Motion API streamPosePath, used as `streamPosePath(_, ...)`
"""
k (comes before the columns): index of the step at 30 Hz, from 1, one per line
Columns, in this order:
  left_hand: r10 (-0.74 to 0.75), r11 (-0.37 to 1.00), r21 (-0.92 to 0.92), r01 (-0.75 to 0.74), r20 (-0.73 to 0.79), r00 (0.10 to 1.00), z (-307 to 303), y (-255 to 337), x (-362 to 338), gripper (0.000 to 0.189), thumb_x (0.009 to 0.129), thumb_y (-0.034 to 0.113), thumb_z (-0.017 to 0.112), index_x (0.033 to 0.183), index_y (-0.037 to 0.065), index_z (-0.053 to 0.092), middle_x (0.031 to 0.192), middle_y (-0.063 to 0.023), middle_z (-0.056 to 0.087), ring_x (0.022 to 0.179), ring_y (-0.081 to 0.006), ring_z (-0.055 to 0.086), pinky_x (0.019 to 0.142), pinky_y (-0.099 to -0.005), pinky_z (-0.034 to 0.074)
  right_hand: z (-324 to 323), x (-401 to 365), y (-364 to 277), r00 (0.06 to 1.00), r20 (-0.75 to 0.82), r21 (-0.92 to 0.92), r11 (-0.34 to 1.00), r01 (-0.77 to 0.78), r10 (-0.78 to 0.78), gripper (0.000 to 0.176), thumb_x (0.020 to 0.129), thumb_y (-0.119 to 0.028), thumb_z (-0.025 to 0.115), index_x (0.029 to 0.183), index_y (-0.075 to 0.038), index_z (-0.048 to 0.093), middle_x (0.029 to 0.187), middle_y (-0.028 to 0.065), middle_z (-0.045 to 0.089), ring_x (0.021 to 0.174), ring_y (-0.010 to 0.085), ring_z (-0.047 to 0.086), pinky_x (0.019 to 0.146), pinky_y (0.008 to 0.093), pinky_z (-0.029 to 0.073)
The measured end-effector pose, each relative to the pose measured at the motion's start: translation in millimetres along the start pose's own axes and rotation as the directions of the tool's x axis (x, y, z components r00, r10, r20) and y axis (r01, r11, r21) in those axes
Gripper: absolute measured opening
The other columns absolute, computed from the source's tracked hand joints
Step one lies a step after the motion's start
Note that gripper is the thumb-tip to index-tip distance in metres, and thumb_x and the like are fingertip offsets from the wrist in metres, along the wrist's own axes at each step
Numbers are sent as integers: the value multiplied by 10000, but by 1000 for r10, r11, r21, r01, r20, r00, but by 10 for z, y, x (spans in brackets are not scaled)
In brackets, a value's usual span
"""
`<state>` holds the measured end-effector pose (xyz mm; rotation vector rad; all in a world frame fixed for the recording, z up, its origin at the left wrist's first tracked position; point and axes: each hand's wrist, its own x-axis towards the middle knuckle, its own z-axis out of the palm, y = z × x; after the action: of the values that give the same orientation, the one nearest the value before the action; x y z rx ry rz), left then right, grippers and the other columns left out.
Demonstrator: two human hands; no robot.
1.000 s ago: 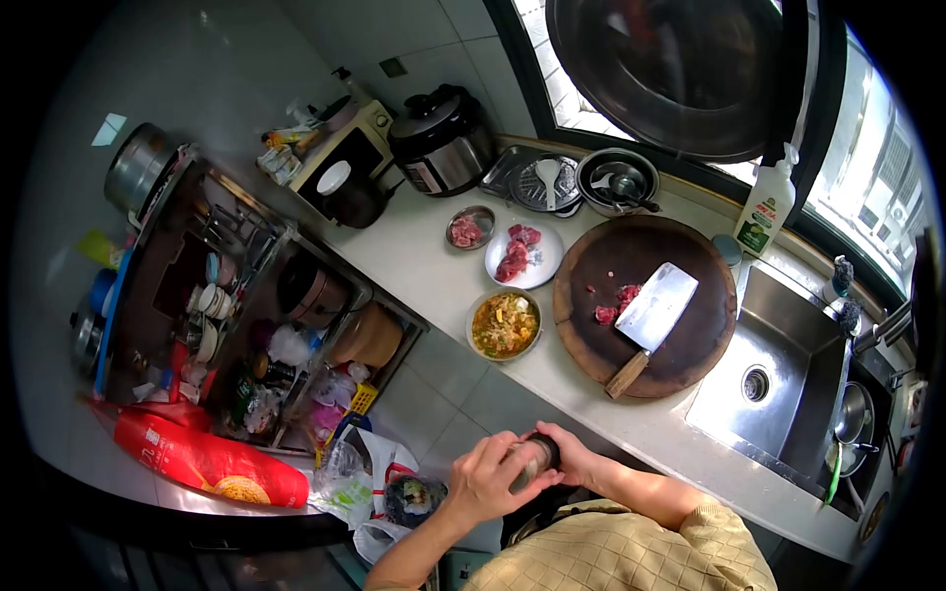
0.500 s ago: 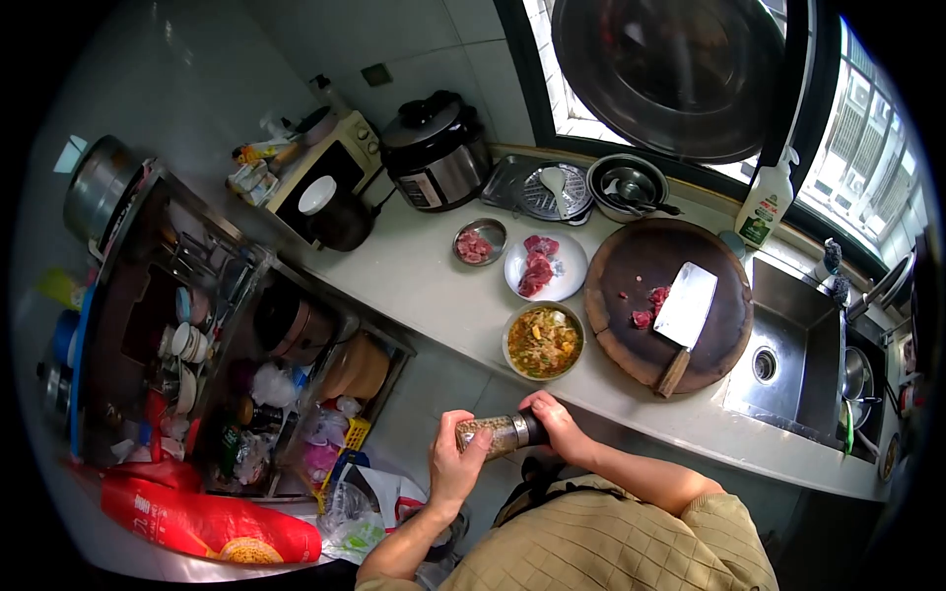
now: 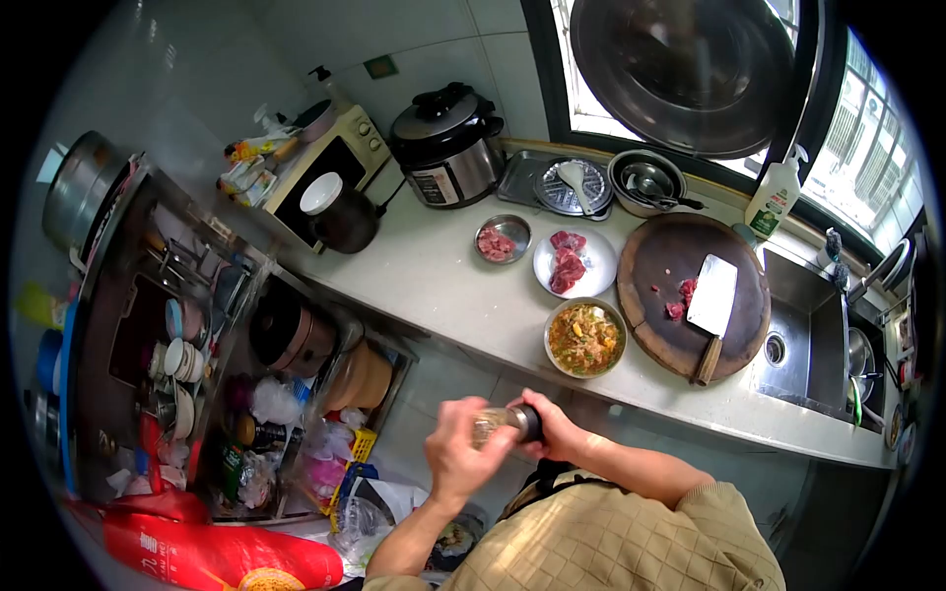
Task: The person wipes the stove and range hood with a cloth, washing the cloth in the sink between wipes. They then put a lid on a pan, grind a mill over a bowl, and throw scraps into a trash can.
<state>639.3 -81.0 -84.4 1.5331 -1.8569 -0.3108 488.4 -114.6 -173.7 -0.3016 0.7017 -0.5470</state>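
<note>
A glass pepper grinder [image 3: 498,425] with a black cap is held level in front of my body, off the counter. My left hand [image 3: 460,455] wraps round its glass end, somewhat blurred. Around the black cap, my right hand [image 3: 554,426] is closed. Just beyond, a bowl of soupy food with bits of red and green [image 3: 585,338] sits near the counter's edge. Behind it are a white plate [image 3: 596,258] with pieces of raw meat [image 3: 567,269] and a small metal bowl of cut meat [image 3: 496,241].
A cleaver [image 3: 711,295] lies on a round wooden chopping board [image 3: 650,246] beside meat scraps. The sink [image 3: 803,330] is to the right. A pressure cooker [image 3: 445,148], dark jug [image 3: 345,222] and microwave [image 3: 320,172] stand at the back. A crowded shelf [image 3: 212,325] fills the left.
My left hand has turned about the grinder, its knuckles now more on top. The camera view has shifted, moving the counter items rightward in the picture. Both hands still hold the grinder.
</note>
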Motion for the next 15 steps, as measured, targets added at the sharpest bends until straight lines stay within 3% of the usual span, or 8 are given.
streamPosePath(1,79,982,151,-111,203,976,-104,200,46,492,625,295,742,1018,98,521,880,-107,537,729,-280,593,612,-361,498,-156,108,153,950,196,175,944,-278,243,414,825,-568,410,889,-170,505,604,32,485,345,115,323,314,210,214)
streamPosePath(3,167,971,126,-204,252,953,-159,236,113,515,630,318,742,1044,110,519,946,-107,526,787,-294,593,621,-375,501,-173,79,167,966,180,173,960,-218,187,414,814,-583,420,893,-184,500,618,29,492,353,111,332,315,207,210)
streamPosePath(5,151,987,-79,-138,182,972,-167,-9,181,623,697,370,705,1197,125,424,1081,-86,468,850,-210,580,608,-304,515,13,-91,-92,989,-78,45,991,127,-123,371,857,-504,402,933,-153,494,688,47,517,363,126,350,306,233,244)
streamPosePath(6,-66,882,-444,157,213,975,-84,-145,119,593,738,373,674,1205,111,420,1100,-77,470,820,-193,583,558,-274,498,24,-137,-203,931,-54,-189,919,346,-361,329,874,-453,396,942,-147,494,706,45,520,415,138,395,348,244,293)
streamPosePath(9,-381,72,-743,665,596,707,14,-200,48,435,861,349,553,1170,67,435,1020,-66,521,658,-134,557,413,-208,412,-62,-204,-389,486,273,-742,140,656,-830,296,817,-257,494,1020,-42,481,834,116,499,699,251,538,605,336,461)
streamPosePath(12,-408,-266,-620,738,766,497,322,-319,-76,301,881,317,530,1050,71,497,863,-35,570,611,-127,554,420,-229,406,-41,-517,-578,400,697,-682,-379,625,-596,368,713,-243,593,1010,-49,492,851,147,502,747,339,544,651,397,468)
streamPosePath(13,-473,-36,-694,719,646,600,349,-293,-101,294,869,311,545,1034,71,503,871,-44,574,629,-142,563,439,-250,417,-114,-480,-522,441,631,-731,-299,614,-639,345,759,-289,534,995,-40,503,860,141,512,749,297,552,660,364,466)
streamPosePath(15,-477,420,-702,575,369,798,379,-210,-128,282,844,298,577,1002,73,514,887,-64,581,664,-172,582,478,-293,439,-250,-247,-296,596,200,-757,263,598,-778,326,823,-355,441,981,-79,509,844,104,510,702,225,534,547,337,458)
